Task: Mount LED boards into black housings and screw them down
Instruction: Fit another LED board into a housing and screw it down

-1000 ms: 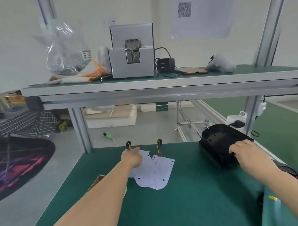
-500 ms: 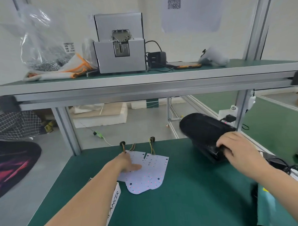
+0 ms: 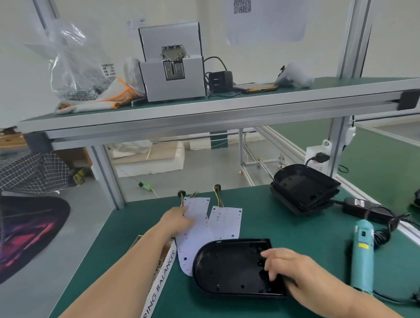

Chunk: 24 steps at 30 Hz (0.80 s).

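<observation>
Loading is only beginning: an empty black housing is lying open side up on the green table, its left edge overlapping the near end of an LED board. The right hand is gripping the housing's right end, fingers curling over the rim. The left hand is resting on that board (pinching or just pressing, I cannot tell). The next move is calling for lifting the board and seating it inside

The green tabletop holds white LED boards, a black housing, more stacked housings, a blue screwdriver and a box.
</observation>
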Available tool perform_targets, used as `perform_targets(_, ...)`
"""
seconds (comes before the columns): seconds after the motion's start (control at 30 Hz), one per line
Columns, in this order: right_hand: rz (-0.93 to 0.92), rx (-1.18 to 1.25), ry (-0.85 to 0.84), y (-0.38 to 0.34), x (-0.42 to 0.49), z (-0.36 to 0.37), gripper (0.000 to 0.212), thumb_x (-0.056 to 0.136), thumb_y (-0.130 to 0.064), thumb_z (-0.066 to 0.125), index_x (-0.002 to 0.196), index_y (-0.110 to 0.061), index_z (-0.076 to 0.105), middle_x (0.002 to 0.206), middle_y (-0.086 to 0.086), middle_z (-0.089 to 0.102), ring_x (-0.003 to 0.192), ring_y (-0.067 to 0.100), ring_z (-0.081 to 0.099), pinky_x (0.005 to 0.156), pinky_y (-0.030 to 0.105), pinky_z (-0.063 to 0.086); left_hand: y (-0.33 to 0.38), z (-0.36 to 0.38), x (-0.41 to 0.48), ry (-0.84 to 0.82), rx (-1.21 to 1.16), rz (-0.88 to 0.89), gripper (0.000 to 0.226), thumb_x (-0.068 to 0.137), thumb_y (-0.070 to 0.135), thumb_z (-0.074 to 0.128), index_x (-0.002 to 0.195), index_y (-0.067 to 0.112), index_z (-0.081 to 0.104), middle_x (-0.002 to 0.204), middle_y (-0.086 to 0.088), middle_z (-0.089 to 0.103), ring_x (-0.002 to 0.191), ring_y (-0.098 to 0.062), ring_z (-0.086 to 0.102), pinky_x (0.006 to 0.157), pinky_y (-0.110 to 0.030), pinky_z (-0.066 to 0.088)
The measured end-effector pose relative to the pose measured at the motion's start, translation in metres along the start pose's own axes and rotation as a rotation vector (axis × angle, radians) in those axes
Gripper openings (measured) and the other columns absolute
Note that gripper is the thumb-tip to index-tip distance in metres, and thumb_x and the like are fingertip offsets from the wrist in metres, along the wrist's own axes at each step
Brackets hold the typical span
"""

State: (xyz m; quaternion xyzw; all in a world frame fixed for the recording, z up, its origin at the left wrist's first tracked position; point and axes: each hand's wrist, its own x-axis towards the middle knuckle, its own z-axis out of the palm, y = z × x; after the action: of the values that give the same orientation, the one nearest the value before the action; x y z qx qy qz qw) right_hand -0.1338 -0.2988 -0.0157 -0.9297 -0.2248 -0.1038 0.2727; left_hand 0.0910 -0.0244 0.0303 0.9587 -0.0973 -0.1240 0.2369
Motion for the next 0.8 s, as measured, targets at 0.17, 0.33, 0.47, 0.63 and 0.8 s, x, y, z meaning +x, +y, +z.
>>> perform_targets(0.17, 0.081, 0.001, -0.030, -0.005, -0.006, -0.003, 0.048, 0.077, 0.012, 0.027, 0.090, -0.015, 0.064, 0.118, -0.021, 0.060, 0.142, -0.009, 0.032, 0.109, 0.018, 0.038, 0.006, -0.005, -0.009, 0.383, -0.405, 0.048, 0.028, 0.097, 0.013, 0.061, 0.122, 0.018, 0.073, 0.115, 0.000, 0.074, 0.098, -0.011, 0.062, 0.080, -0.020, 0.043)
perform_targets(0.33, 0.111, -0.027, -0.072, -0.013, -0.009, -0.005, 0.057, 0.073, 0.015, 0.022, 0.092, -0.012, 0.069, 0.122, -0.014, 0.064, 0.141, -0.014, 0.028, 0.109, 0.012, 0.033, 0.016, -0.011, -0.027, 0.449, -0.561, 0.088, 0.034, 0.092, -0.004, 0.055, 0.103, 0.018, 0.079, 0.084, 0.010, 0.073, 0.072, 0.017, 0.065, 0.054, 0.000, 0.042)
perform_targets(0.47, 0.062, -0.041, 0.025, -0.019, -0.013, -0.008, 0.061, 0.067, 0.018, 0.023, 0.090, -0.011, 0.072, 0.115, -0.013, 0.069, 0.137, -0.006, 0.041, 0.107, 0.014, 0.037, 0.027, -0.022, -0.048, 0.529, -0.593, 0.190, 0.042, 0.091, -0.005, 0.050, 0.084, 0.028, 0.075, 0.086, 0.004, 0.077, 0.084, -0.007, 0.072, 0.062, -0.009, 0.049)
perform_targets(0.63, 0.126, 0.035, 0.288, -0.031, -0.003, -0.014, 0.052, 0.073, 0.022, 0.041, 0.095, -0.016, 0.071, 0.111, -0.017, 0.068, 0.124, -0.002, 0.055, 0.103, 0.017, 0.042, 0.058, -0.044, -0.085, 0.744, -0.490, 0.471, 0.044, 0.084, -0.009, 0.046, 0.068, 0.026, 0.067, 0.078, 0.009, 0.069, 0.067, -0.007, 0.055, 0.065, -0.026, 0.041)
perform_targets(0.8, 0.327, 0.237, 0.532, -0.050, 0.048, -0.035, 0.062, 0.089, -0.010, 0.073, 0.137, -0.035, 0.043, 0.124, -0.016, 0.051, 0.091, -0.001, 0.059, 0.079, 0.015, 0.047, 0.091, -0.061, -0.132, 0.746, -0.370, 0.867, 0.025, 0.074, -0.008, 0.040, 0.068, 0.008, 0.058, 0.074, 0.007, 0.056, 0.084, -0.019, 0.049, 0.077, -0.022, 0.037)
